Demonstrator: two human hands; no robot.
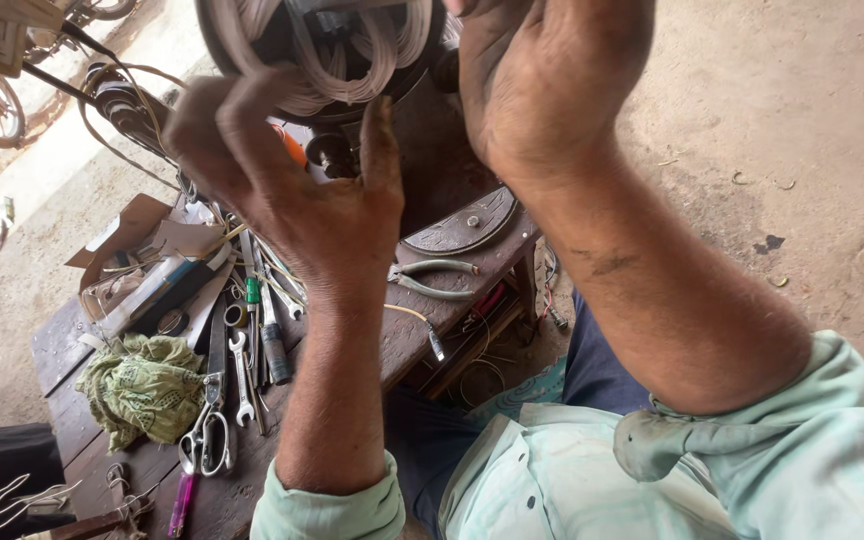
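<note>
Workbench (422,340); stator (337,50) btwn hands (422,150).

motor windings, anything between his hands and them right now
Nothing visible stands in the way. The left hand has its fingers spread right at the pale wire windings in the round dark motor body, and the right hand is up against its right side. Exact finger contact is blurred.

A round dark motor stator (327,55) packed with pale looped wire windings (372,45) sits raised at the top, between the fingers (242,120) of both hands.
</note>
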